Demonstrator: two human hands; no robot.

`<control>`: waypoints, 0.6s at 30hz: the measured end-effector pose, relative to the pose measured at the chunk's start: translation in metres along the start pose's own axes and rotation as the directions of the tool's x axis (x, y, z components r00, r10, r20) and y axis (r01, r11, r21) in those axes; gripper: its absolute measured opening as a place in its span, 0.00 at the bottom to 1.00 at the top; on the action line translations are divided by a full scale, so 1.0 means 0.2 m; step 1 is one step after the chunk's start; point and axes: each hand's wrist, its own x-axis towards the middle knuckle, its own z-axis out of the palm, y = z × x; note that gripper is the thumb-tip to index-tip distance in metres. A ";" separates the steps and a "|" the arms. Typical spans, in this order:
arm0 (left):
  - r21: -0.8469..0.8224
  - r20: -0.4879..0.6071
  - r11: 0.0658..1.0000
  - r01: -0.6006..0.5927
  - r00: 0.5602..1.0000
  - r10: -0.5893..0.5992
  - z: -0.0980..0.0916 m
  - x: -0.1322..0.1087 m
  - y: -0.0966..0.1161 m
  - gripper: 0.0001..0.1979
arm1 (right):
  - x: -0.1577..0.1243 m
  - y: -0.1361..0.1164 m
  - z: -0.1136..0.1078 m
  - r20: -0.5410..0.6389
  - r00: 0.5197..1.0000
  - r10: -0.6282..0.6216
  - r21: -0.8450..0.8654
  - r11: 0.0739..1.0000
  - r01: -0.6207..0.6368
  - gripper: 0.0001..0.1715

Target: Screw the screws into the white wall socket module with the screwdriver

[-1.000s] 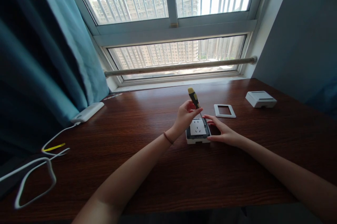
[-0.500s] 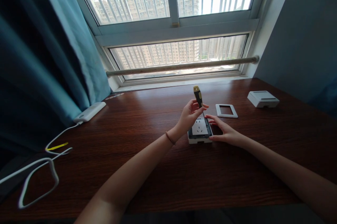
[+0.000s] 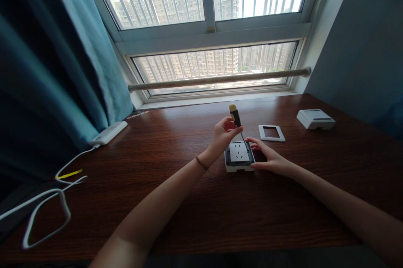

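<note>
My left hand [image 3: 223,134] grips a screwdriver [image 3: 234,116] with a black and yellow handle. The screwdriver leans to the left, and its thin shaft runs down to the right side of a socket unit [image 3: 239,152]. This unit has a white face with slots, a dark frame around it and a white box below. Against the unit's right side rests my right hand [image 3: 269,160], its thumb at the near corner and its fingers at the far corner, holding it on the table.
A white rectangular frame [image 3: 272,133] lies behind my right hand. Farther right sits another white box [image 3: 315,119]. On the left are a white power strip [image 3: 108,134], its looped cable [image 3: 67,209] and a yellow strip [image 3: 70,174]. The window stands behind the table [image 3: 176,134].
My left hand has shifted slightly left, and the screwdriver's handle has tipped left with it. My right hand and the socket unit look nearly unchanged.
</note>
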 end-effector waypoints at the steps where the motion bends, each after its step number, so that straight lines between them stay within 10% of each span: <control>1: -0.015 0.011 1.000 -0.017 1.000 0.017 -0.01 0.01 0.02 0.14 | 0.00 0.00 0.00 -0.004 1.000 -0.002 -0.003 1.000 0.002 0.46; 6: 0.169 0.021 0.951 -0.258 0.966 0.259 -0.13 0.01 0.19 0.15 | 0.00 0.01 -0.01 0.002 1.000 -0.011 -0.031 0.999 0.011 0.49; 10: 0.586 0.206 0.652 -0.481 0.867 0.453 -0.22 -0.14 0.24 0.13 | -0.01 -0.03 -0.02 -0.112 0.988 -0.109 -0.113 0.989 0.097 0.50; 14: 0.666 0.478 0.412 -0.622 0.780 0.405 -0.22 -0.36 0.18 0.17 | -0.05 -0.15 0.06 -0.258 0.918 -0.300 -0.256 0.938 0.234 0.40; 18: 0.646 0.552 0.400 -0.650 0.760 0.344 -0.17 -0.47 0.14 0.18 | -0.09 -0.30 0.16 -0.165 0.897 -0.411 -0.291 0.889 0.354 0.28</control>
